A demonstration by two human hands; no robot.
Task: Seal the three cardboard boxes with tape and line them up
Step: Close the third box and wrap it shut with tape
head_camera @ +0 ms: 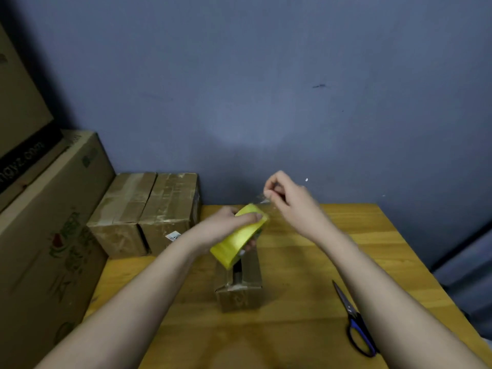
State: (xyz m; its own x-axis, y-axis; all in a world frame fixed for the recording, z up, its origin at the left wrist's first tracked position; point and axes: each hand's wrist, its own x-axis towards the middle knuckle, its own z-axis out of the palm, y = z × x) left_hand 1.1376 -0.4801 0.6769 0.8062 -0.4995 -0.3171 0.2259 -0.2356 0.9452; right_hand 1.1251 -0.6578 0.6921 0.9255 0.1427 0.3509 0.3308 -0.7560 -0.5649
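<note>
Two taped boxes [145, 211] stood far left by wall; third box [241, 283] lay centre, seam unsealed. Left hand [226, 225] gripped tape roll [239, 235] above it; right hand [285, 198] pinched free tape end, likely drawing strip. Scissors [354, 320] waited near right.

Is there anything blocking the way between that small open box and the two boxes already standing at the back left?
Nothing visible on the table does. The open box has bare wood between it and the two taped boxes. Only the left hand, gripping the yellow tape roll, hangs above it. The scissors lie off right.
</note>
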